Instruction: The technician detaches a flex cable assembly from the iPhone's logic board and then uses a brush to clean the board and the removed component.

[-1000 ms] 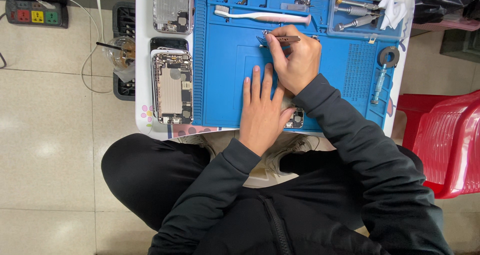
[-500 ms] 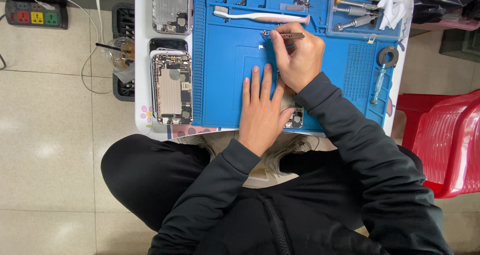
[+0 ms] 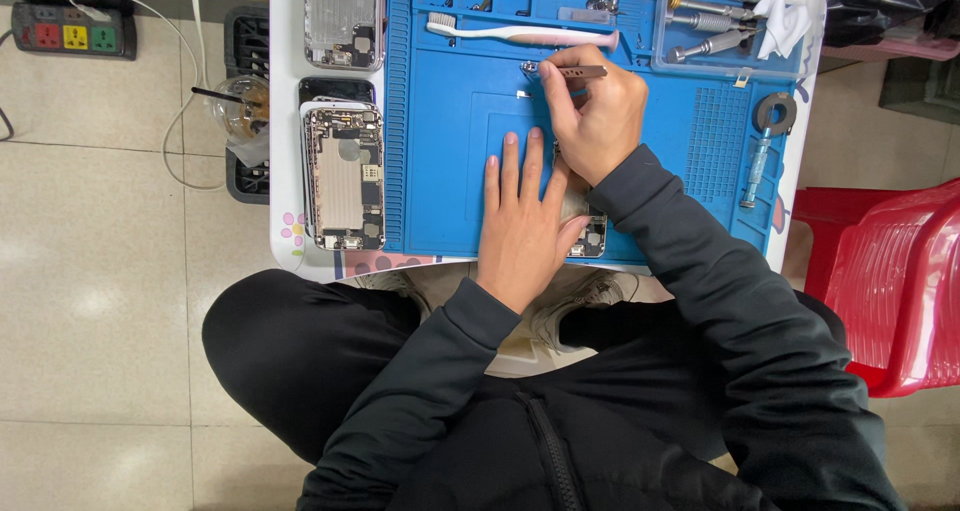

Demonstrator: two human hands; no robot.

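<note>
Tweezers [image 3: 566,71], pinched in the right hand [image 3: 597,119], sit over open blue mat [image 3: 450,171], left hand [image 3: 524,226] flat, fingers spread, pinning one phone [image 3: 590,233]; two more phones [image 3: 343,176] lie at the table's left edge.

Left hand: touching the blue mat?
Touching. The head view shows the left hand pressed flat, fingers spread, on the blue mat, partly covering an opened phone.

A small phone repair workshop is indicated by the blue repair mat [image 3: 450,171] laid on the table [image 3: 285,221], the opened phone housings [image 3: 343,176] beside it and a clear tray of screwdrivers [image 3: 710,21].
</note>
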